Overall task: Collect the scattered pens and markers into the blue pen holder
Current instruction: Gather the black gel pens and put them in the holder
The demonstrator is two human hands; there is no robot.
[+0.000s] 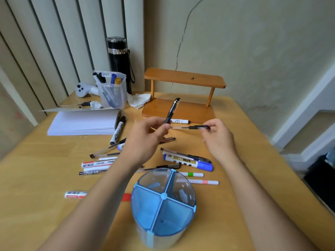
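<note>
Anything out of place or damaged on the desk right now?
Nothing spilled. A crumpled tissue lies beside the shelf, and a long crack runs down the wall behind it. The pens lie scattered, as the task expects.

Black pen (172, 110): lower end swallowed by the left hand (146, 136);
Clear pen (183, 127): right end buried in the right hand (217, 136);
Red marker (75, 194): right part hidden under the left forearm (108, 187); print too small to read;
Shelf marker (182, 121): left end behind the black pen;
Dark object (320, 180): cut by the right edge; cannot tell what
</note>
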